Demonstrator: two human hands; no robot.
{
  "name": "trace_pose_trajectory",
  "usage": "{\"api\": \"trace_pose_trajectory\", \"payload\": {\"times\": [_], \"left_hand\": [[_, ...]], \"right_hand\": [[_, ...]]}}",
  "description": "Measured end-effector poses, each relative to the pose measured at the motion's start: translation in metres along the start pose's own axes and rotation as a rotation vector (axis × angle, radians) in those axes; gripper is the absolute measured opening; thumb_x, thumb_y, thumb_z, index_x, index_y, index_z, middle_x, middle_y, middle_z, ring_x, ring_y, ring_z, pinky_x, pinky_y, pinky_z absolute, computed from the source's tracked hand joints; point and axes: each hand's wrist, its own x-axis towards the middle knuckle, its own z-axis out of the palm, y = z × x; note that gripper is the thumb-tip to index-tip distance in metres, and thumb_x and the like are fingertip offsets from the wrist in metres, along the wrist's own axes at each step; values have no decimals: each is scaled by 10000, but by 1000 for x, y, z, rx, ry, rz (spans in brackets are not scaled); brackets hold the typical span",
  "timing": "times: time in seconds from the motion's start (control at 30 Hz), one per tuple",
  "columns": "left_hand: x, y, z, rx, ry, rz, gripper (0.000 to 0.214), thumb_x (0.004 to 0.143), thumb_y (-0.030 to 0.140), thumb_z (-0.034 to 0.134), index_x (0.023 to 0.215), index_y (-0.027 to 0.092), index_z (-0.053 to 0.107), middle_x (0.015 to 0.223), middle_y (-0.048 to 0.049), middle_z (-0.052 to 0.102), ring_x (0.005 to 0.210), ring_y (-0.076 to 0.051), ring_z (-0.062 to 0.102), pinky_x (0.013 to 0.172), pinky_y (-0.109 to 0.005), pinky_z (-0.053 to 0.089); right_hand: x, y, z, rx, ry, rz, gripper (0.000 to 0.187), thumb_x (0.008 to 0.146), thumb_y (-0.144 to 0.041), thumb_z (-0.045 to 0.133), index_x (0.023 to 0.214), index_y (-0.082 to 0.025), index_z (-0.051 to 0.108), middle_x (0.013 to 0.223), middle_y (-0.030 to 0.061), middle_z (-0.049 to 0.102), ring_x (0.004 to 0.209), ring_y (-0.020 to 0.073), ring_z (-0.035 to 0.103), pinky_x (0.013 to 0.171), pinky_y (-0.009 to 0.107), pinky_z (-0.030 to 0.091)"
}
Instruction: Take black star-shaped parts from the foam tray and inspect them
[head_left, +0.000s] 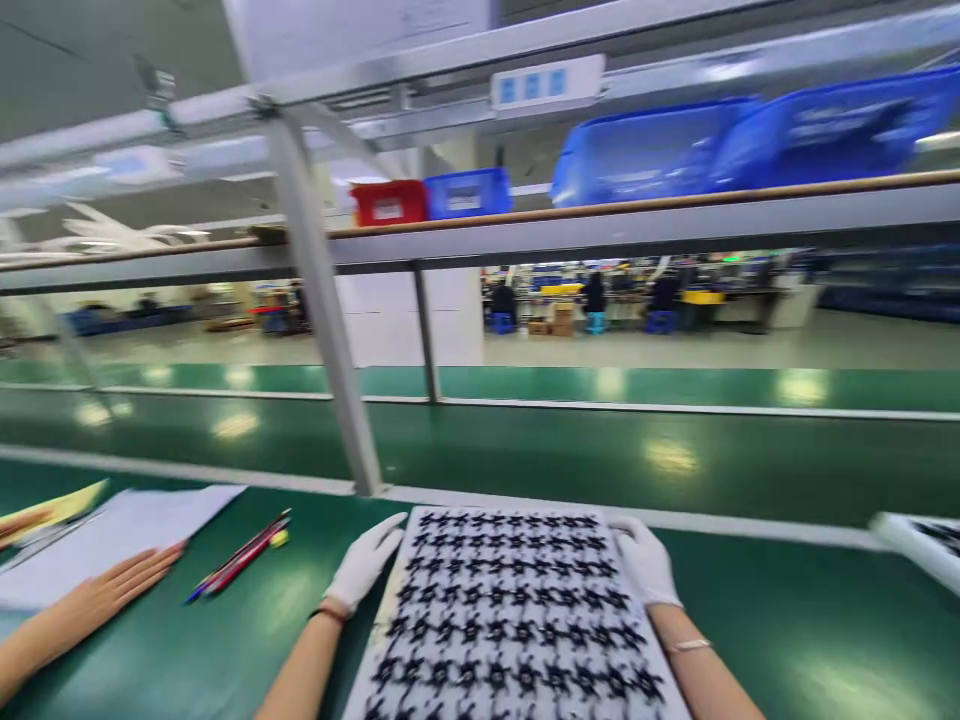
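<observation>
A white tray [381,630], apparently foam, lies flat in front of me with rows of small black star-shaped parts [497,597] set in it. My left hand [367,565], in a white glove, grips the tray's far left edge. On the opposite side my right hand [646,563], also gloved, is closed around the far right edge. The fingertips are partly hidden behind the tray's edges. The parts are blurred, so their exact kind cannot be made out.
At left, another person's bare hand [131,585] rests on white paper [71,560]. Pens [238,558] lie beside it on the green table [262,620]. A metal post [322,290] rises behind, under a shelf with blue bins [645,150]. Another white tray [922,550] sits far right.
</observation>
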Motion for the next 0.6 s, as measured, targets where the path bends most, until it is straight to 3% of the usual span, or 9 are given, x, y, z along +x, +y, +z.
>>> {"api": "trace_pose_trajectory", "payload": {"times": [0.07,0.2,0.43,0.6], "left_hand": [[9,-6,3,-32,18,-46,885,740,654,393,1362,47,555,1439,-134,501,1372,-306,442,1221,-416,238],[8,-14,8,-129,26,-103,922,677,707,475,1375,110,557,1428,-74,525,1372,-270,449,1222,-361,235],[11,-12,7,-198,74,-144,869,639,673,567,1327,143,596,1381,-67,569,1362,-298,458,1219,-388,239],[12,-8,6,-253,56,-160,909,645,665,565,1371,118,535,1256,-88,650,1288,-299,528,1202,-383,280]], "right_hand": [[0,5,-15,33,1,43,158,806,-202,518,848,-131,652,921,70,684,919,186,629,913,349,484],[1,0,-10,79,-9,52,310,717,-279,414,867,-148,653,975,86,692,978,220,620,946,356,460],[-1,-4,-11,95,-23,65,290,798,-300,421,900,-162,655,979,81,676,929,200,593,908,349,440],[-3,-10,-13,75,-30,86,244,865,-249,431,908,-164,655,993,59,669,939,183,581,906,326,420]]}}
